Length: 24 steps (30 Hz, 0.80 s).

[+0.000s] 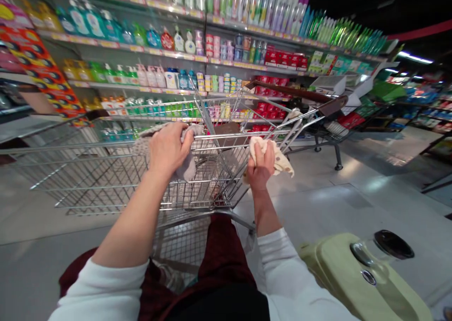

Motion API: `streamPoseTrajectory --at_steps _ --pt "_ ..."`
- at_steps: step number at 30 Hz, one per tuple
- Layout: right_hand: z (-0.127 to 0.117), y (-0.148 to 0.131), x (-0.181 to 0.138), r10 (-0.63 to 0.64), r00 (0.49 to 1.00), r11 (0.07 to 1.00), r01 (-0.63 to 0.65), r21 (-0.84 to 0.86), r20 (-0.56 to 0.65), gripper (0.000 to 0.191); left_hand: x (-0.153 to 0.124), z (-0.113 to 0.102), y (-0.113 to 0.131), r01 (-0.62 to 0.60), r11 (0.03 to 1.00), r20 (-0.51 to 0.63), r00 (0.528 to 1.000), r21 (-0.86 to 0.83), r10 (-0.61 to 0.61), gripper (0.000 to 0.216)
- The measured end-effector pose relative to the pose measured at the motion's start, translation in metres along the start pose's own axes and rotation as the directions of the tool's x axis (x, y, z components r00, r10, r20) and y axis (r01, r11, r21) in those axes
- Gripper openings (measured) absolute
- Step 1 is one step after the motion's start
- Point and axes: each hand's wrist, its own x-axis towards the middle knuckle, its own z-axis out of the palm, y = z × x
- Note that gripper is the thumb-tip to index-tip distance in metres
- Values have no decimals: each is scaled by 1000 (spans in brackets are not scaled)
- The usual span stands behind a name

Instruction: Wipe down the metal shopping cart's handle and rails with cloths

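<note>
A wire shopping cart (106, 182) stands side-on in front of me. My left hand (167, 147) is closed over its near top rail, with a grey cloth (189, 165) bunched under the palm and hanging inside the basket. Farther right along the same rail, near the handle end, my right hand (261, 163) presses a cream spotted cloth (280, 160) against the metal. Its fingers curl round the cloth, and a loose corner sticks out to the right. The cart's brown handle (289, 92) lies beyond my right hand.
Shelves (169, 50) of bottles and tubs rise behind the cart. Another loaded cart (339, 144) stands at the right. A pale green machine (339, 260) with a clear, dark-lidded container is at lower right. An orange display strip (38, 67) stands at the left.
</note>
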Motion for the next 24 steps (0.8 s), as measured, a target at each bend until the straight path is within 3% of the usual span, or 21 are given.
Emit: streamPoseTrajectory --at_steps 7,12,16,19,24 --pt "18 -3 -90 -34 978 999 34 2 206 38 -2 6 1 3 1000 -53 999 -10 -3 36" --pt "14 -2 -112 -56 956 996 33 82 289 37 -2 6 0 4 1000 -65 998 -25 -6 35" --pt "1 -5 -87 -36 984 993 16 115 174 35 -3 6 0 7 1000 -63 998 -23 -9 34" --pt "-9 -13 -43 25 999 989 -28 147 20 33 -4 7 -1 -2 1000 -65 998 -6 1 35" --pt "-9 -29 28 -30 999 996 33 86 -42 39 -4 9 -2 -7 1000 -91 996 -9 6 34"
